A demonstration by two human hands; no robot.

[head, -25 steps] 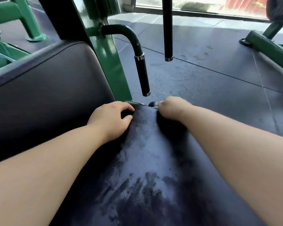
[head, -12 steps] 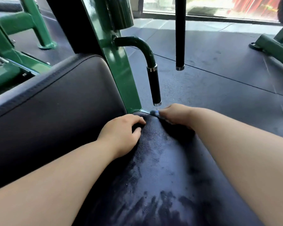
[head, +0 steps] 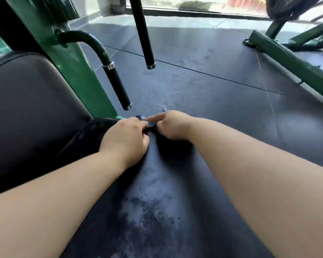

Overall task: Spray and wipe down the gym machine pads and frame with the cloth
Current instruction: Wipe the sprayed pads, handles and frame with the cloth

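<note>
**First:** Since the seat pad shows damp streaks, I'd judge it sprayed and partly wiped. The back pad and green frame look dry, so probably left to do.

**Second:** And the cloth?

**First:** At the seat's far edge, bunched between both hands. Her left hand and right hand each curl fingers onto it. Most of it is hidden, so I can't tell its size or fold.

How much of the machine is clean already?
The seat pad shows wet smears, so it looks sprayed and partly wiped. The left hand and right hand grip the cloth at its far edge. The back pad and green frame look dry, probably left to do.
</note>
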